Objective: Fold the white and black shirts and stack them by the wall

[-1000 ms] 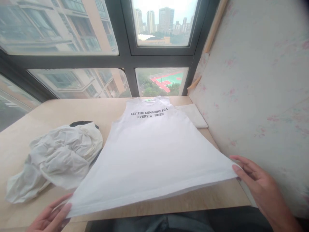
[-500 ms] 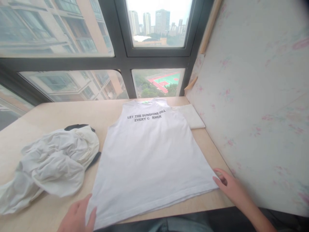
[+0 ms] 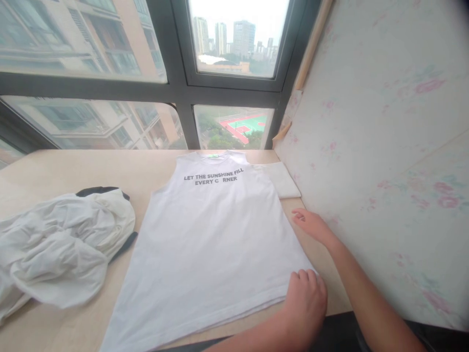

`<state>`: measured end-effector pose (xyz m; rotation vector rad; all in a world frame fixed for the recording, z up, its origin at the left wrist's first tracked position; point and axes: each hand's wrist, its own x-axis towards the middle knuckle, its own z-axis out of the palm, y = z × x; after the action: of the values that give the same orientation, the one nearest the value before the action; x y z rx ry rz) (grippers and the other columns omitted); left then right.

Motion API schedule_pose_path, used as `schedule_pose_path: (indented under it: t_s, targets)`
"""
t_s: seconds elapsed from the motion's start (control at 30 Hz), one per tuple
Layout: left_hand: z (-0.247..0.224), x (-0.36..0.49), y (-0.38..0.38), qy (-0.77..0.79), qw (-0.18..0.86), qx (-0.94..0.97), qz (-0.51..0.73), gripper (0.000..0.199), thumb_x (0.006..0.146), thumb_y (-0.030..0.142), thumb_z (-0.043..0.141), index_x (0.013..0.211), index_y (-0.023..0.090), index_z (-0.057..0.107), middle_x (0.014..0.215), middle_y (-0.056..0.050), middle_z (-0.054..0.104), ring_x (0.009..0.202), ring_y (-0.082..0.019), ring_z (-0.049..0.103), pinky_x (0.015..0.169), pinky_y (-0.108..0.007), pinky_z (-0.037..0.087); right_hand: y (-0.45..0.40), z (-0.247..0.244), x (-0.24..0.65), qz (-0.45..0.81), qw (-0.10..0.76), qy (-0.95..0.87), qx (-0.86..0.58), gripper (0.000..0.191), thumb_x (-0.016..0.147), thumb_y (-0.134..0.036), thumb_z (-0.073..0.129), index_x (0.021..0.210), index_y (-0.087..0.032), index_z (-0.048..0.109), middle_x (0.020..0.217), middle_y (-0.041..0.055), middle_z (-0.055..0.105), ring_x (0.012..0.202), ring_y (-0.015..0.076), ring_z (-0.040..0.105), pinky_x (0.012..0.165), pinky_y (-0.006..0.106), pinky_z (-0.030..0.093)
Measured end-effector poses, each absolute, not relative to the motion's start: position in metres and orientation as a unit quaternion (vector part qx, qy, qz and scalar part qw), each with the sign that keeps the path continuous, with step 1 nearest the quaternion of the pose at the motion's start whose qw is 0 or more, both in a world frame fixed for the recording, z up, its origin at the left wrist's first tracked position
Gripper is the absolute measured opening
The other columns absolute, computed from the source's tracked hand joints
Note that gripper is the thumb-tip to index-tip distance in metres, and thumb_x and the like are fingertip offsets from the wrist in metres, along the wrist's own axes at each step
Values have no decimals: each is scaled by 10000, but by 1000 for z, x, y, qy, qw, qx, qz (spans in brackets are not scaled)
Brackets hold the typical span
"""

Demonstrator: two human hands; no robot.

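A white sleeveless shirt (image 3: 212, 244) lies flat, front up, with dark lettering across its chest and its neck toward the window. My left hand (image 3: 307, 296) reaches across to the shirt's near right corner. Its fingers are curled down on the fabric there, closed on the hem; the thumb is hidden. Beyond it, my right hand (image 3: 311, 225) is over the tabletop just outside the shirt's right edge. Its fingers are loosely bent and a little apart, with nothing visible in them.
On the left sits a crumpled off-white garment (image 3: 69, 244) with black trim. A folded white cloth (image 3: 282, 180) lies at the back right, partly beneath the shirt. The pale wooden tabletop (image 3: 154, 166) meets a window frame (image 3: 181, 98) behind and a floral-papered wall (image 3: 373, 146) on the right.
My left hand has left the shirt's near left corner and crossed to the near right corner. My right hand has let go of that corner and moved up along the right side.
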<state>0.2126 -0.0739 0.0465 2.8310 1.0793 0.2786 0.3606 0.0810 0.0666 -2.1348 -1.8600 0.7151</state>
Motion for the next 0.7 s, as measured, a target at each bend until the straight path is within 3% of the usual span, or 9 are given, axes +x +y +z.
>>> schedule_pose_path:
  t_s: [0.1,0.33,0.53,0.7]
  targets:
    - [35,219,-70,345,26,935,83,118,928,243,497,892,149,558,762,-60,506,692,-211,488,540,-339,279,125,79,349,228,109,-645,-721,351,881,-309,529,1173,-200,691,1120,81,727,978,217,676,835,278,471]
    - [20,220,-61,343,31,926,152,143,939,263,506,820,185,522,725,-38,494,641,-201,478,504,-348,161,181,82,332,197,109,-671,-707,304,883,-320,552,1132,-219,695,1068,47,740,934,189,673,812,258,456]
    - [6,233,-57,345,-10,913,216,233,978,260,415,1072,134,588,676,-37,514,574,-176,472,509,-339,147,228,74,331,195,79,-672,-710,328,852,-307,595,1150,-208,691,1113,58,730,1012,209,657,843,256,444]
    - [-15,262,-64,331,103,933,98,191,906,198,479,776,154,612,635,-76,527,577,-190,490,507,-325,243,283,70,319,200,81,-653,-726,396,862,-328,587,1203,-137,652,1174,131,696,1064,244,637,859,285,455]
